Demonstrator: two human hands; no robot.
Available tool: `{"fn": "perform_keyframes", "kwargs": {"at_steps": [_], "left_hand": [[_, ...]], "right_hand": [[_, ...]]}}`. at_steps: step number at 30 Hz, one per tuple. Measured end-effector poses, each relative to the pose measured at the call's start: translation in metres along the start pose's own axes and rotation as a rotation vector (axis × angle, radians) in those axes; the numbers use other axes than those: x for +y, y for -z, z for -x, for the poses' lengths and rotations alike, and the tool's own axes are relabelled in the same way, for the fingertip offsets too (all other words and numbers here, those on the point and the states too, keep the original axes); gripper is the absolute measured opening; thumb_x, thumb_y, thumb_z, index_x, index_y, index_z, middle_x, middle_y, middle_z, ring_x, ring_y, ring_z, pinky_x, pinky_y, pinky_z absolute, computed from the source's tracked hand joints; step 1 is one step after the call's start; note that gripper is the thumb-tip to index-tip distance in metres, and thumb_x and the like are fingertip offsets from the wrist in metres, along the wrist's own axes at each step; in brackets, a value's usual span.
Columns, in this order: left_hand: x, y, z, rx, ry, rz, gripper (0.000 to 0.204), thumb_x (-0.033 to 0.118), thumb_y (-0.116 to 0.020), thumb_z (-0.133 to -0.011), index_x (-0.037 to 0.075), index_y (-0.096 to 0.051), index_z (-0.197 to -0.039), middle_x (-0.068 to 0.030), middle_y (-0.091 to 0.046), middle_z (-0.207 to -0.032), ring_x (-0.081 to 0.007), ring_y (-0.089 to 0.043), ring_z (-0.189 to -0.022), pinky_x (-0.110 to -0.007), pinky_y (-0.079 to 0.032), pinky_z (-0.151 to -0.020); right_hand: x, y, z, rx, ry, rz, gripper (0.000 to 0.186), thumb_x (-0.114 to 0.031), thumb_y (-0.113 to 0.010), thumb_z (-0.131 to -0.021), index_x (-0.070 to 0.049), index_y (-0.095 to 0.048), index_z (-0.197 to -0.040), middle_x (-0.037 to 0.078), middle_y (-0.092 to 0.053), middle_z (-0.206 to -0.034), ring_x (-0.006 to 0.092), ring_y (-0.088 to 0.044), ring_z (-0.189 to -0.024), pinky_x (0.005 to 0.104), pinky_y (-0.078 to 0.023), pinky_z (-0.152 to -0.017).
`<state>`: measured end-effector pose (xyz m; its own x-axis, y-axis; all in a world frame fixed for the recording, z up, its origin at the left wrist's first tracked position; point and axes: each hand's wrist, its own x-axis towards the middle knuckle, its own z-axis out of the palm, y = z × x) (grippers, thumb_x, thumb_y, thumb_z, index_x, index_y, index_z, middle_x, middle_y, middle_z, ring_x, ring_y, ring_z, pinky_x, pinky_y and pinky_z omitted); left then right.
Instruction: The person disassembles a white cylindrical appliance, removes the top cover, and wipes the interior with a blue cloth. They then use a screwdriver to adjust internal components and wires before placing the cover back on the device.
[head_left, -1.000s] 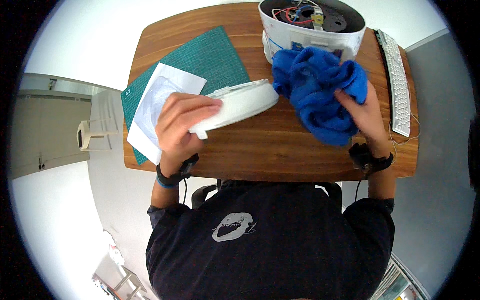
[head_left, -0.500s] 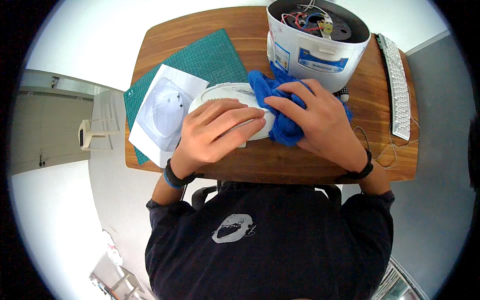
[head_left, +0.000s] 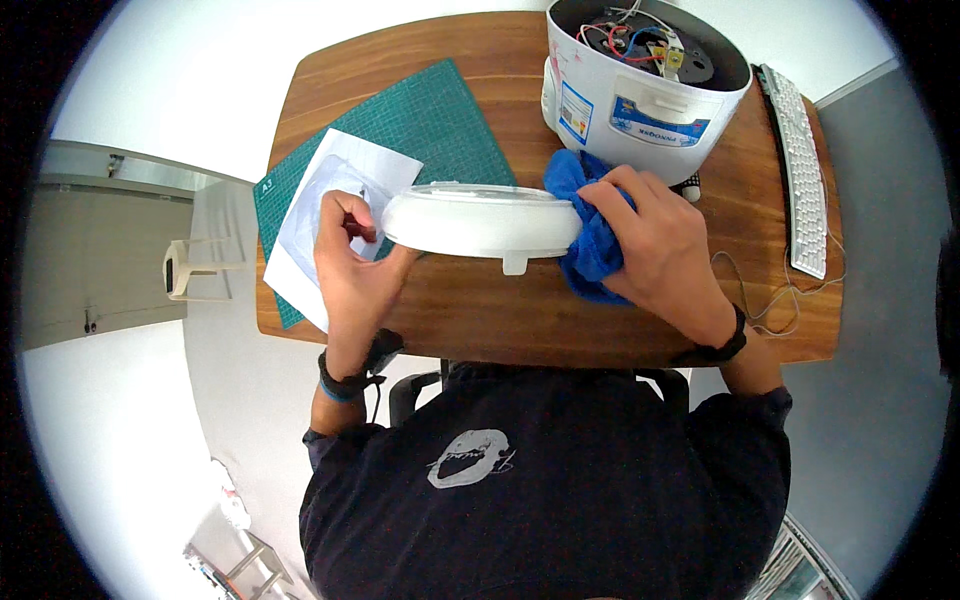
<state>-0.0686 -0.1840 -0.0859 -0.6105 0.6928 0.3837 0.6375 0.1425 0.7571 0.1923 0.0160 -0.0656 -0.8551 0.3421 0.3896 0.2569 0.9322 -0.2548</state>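
A white rounded lid point(head_left: 480, 228) with a small tab on its lower edge is tilted up over the table, showing its side. My right hand point(head_left: 665, 235) grips a bunched blue cloth point(head_left: 592, 245), which presses against the lid's right end. By the lid's left end is my left hand point(head_left: 355, 265), its fingers curled loosely and apart from the thumb. The thumb tip comes close to the lid's underside; whether it touches cannot be made out. Behind the cloth stands a white appliance body point(head_left: 640, 110), upside down, with wires point(head_left: 640, 45) exposed in its open top.
Under my left hand lie white paper and a clear plastic piece point(head_left: 310, 215), partly over a green cutting mat point(head_left: 440, 120). A white keyboard point(head_left: 800, 170) with a trailing cable point(head_left: 790, 292) lies along the right edge of the wooden table point(head_left: 480, 320).
The lid has tipped from lying flat to showing its side. My left hand has come off its top and moved left, turning over. The cloth has shifted to the lid's right end.
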Motion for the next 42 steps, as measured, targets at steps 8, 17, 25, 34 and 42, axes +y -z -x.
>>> {"fn": "perform_keyframes", "kwargs": {"at_steps": [8,17,25,34,42], "left_hand": [[-0.002,0.03,-0.019,-0.386,0.394,0.389,0.023,0.024,-0.08,-0.101,0.004,-0.071,-0.105,-0.0123,-0.076,-0.111,-0.0227,-0.077,-0.103,-0.035,-0.06,-0.094],[0.001,-0.009,-0.025,-0.295,0.532,0.877,0.064,0.044,-0.065,-0.111,-0.005,-0.048,-0.147,-0.0178,-0.069,-0.129,-0.0217,-0.073,-0.113,-0.037,-0.061,-0.099],[0.03,-0.008,-0.031,-0.444,0.315,0.517,0.039,0.035,-0.057,-0.117,0.002,-0.073,-0.127,-0.0041,-0.076,-0.103,-0.01,-0.068,-0.09,-0.025,-0.053,-0.077],[0.027,0.015,-0.026,-0.475,0.04,0.37,0.022,0.019,-0.06,-0.115,0.002,-0.069,-0.127,-0.0032,-0.071,-0.101,-0.0081,-0.061,-0.091,-0.026,-0.048,-0.078],[0.031,0.005,-0.019,-0.56,-0.078,0.119,0.023,0.017,-0.059,-0.114,0.001,-0.062,-0.13,-0.0167,-0.07,-0.101,-0.0266,-0.068,-0.088,-0.038,-0.053,-0.08]], "right_hand": [[0.004,-0.004,0.005,0.081,0.015,0.05,0.068,-0.008,-0.09,-0.063,-0.01,-0.068,-0.128,0.01,-0.067,-0.12,0.0337,-0.068,-0.107,0.0444,-0.061,-0.088],[0.007,-0.019,0.0,0.008,0.547,-0.058,0.043,-0.018,-0.076,-0.087,-0.015,-0.07,-0.13,0.006,-0.068,-0.128,0.0295,-0.067,-0.117,0.0401,-0.059,-0.088],[-0.013,-0.025,-0.035,0.383,0.585,-0.04,0.04,-0.021,-0.072,-0.09,-0.024,-0.07,-0.13,0.003,-0.066,-0.133,0.0308,-0.064,-0.123,0.0394,-0.057,-0.09],[0.03,-0.063,-0.042,-0.056,0.252,-0.24,0.063,-0.006,-0.086,-0.071,-0.017,-0.064,-0.128,0.015,-0.062,-0.133,0.0393,-0.066,-0.121,0.0441,-0.062,-0.09],[-0.006,-0.023,-0.047,0.541,0.69,-0.086,0.039,-0.02,-0.08,-0.083,-0.026,-0.064,-0.118,0.005,-0.066,-0.119,0.029,-0.069,-0.101,0.0385,-0.062,-0.077]]}}
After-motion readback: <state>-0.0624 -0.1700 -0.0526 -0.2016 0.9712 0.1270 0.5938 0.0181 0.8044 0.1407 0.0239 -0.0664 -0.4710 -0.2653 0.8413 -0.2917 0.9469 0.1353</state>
